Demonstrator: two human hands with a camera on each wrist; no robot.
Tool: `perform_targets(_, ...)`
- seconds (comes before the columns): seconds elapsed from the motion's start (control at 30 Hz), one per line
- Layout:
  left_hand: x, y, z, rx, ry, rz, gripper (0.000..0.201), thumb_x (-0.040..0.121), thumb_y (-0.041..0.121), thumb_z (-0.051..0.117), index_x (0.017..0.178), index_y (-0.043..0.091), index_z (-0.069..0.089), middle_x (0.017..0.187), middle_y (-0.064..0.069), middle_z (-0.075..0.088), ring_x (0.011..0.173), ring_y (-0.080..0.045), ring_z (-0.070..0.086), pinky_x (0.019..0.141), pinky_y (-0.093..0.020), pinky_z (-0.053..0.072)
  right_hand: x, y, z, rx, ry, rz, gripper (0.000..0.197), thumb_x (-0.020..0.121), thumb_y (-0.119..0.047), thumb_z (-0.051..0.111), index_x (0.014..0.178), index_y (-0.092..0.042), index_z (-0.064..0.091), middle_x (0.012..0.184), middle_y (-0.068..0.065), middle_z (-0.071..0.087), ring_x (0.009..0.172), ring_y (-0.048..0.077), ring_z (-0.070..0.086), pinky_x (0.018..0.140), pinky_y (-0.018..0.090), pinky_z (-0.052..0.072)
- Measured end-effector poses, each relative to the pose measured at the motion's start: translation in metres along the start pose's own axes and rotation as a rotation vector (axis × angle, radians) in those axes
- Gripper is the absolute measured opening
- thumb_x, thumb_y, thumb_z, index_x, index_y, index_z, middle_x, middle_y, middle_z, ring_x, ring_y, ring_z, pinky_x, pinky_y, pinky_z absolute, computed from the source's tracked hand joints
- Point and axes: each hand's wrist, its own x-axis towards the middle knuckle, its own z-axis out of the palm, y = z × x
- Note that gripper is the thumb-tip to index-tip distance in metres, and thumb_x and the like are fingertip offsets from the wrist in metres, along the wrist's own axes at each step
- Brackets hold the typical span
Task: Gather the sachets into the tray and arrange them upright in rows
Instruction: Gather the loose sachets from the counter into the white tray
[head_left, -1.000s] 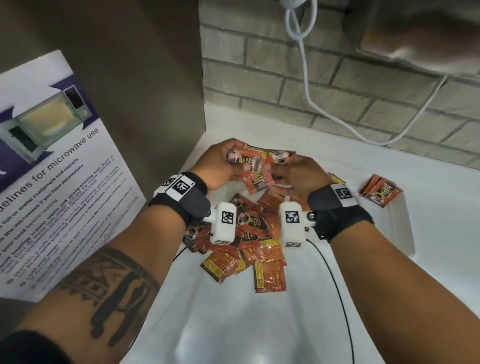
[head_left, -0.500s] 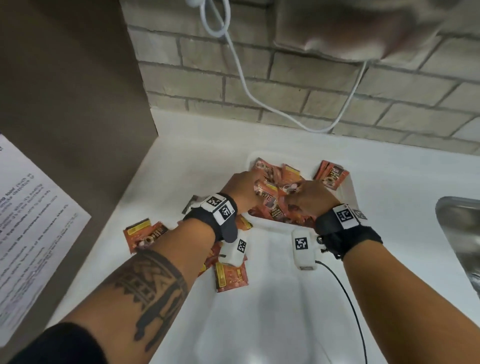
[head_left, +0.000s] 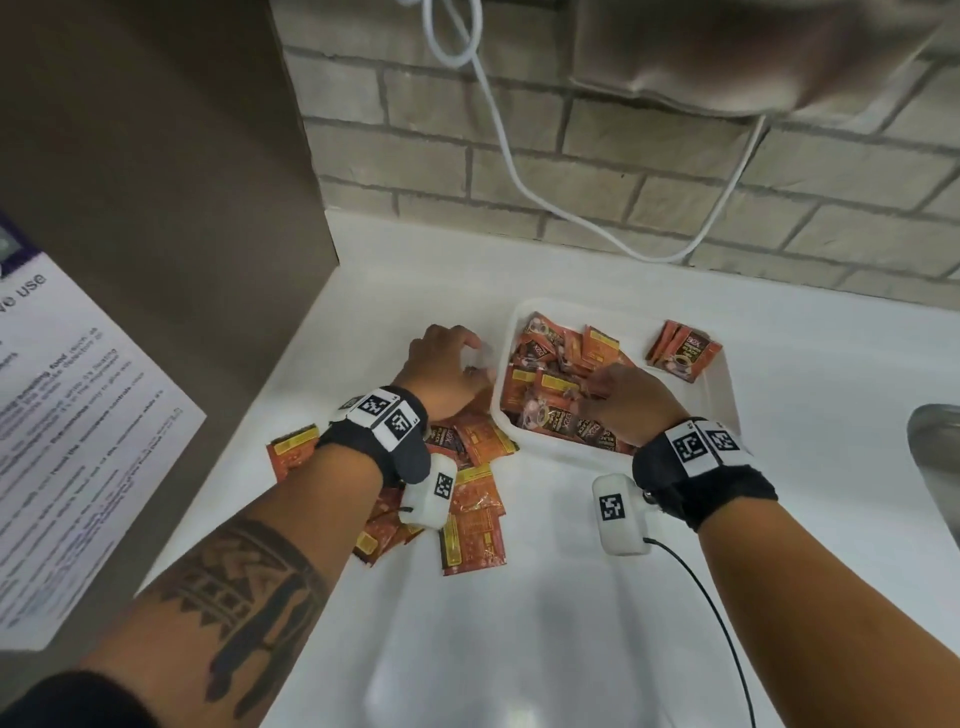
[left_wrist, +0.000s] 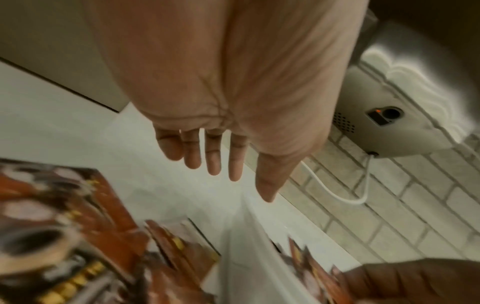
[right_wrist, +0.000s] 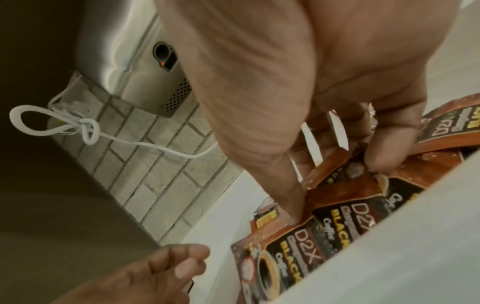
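Orange-and-black coffee sachets (head_left: 550, 384) lie jumbled in the left end of the white tray (head_left: 722, 395); a small upright bunch (head_left: 683, 351) leans at its far right; more sachets (head_left: 475, 499) lie flat, overlapping, on the table left of the tray.

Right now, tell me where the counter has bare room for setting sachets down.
Free: the counter between the forearms, below the tray; also the strip between tray and brick wall. Crowded: the loose sachets under the left hand, and the tray's left half.
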Motion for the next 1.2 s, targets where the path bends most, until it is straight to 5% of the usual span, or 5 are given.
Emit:
perform_targets(0.43,0.003,-0.004,0.011,0.349,-0.324,-0.090,0.139,0.059,0.062,0.090,0.161,0.027,0.003,0.164,-0.008,0.020,0.149,-0.038,0.022,0.115,-0.057,0.030,-0.002,-0.021,0.021,-0.006,0.060,0.071,0.062,0.074,-0.057,0.064,0.127,-0.025,0.063,0.134,0.006,0.058,0.120,0.031,0.057,0.103,0.049,0.047)
perform_targets(0.53,0.007,-0.001,0.016,0.366,-0.323,-0.061,0.135,0.061,0.052,0.093,0.161,0.030,0.005,0.158,-0.011,0.026,0.146,-0.039,0.027,0.111,-0.056,0.036,-0.005,-0.021,0.024,0.057,0.079,0.084,0.071,0.062,-0.062,0.058,0.125,-0.030,0.063,0.137,0.004,0.056,0.124,0.031,0.054,0.105,0.052,0.043)
perform_targets(0.77,0.021,-0.004,0.011,0.317,-0.371,-0.030,0.107,0.065,0.035,0.095,0.153,0.024,0.035,0.146,-0.011,0.048,0.125,-0.034,0.056,0.101,-0.043,0.051,-0.031,-0.031,0.016,0.123,0.171,-0.063,0.032,0.084,-0.043,0.069,0.114,-0.033,0.064,0.133,0.001,0.051,0.127,0.026,0.049,0.109,0.053,0.037)
perform_targets(0.9,0.021,-0.002,0.006,0.391,-0.376,-0.080,0.095,0.065,0.041,0.094,0.142,0.016,0.043,0.137,-0.013,0.039,0.117,-0.036,0.058,0.097,-0.046,0.054,-0.046,-0.046,0.017,0.153,0.227,-0.283,0.025,0.090,-0.029,0.069,0.115,-0.021,0.069,0.125,0.000,0.059,0.116,0.017,0.055,0.092,0.027,0.041)
perform_targets(1.2,0.015,-0.025,-0.013,0.157,-0.146,0.011,0.048,0.079,0.010,0.081,0.122,0.014,0.059,0.114,-0.002,0.061,0.102,-0.022,0.056,0.081,-0.031,0.044,-0.068,-0.070,0.047,0.137,-0.171,-0.409,0.013,0.093,-0.024,0.066,0.104,-0.022,0.073,0.091,-0.015,0.066,0.082,0.004,0.064,0.067,0.013,0.047)
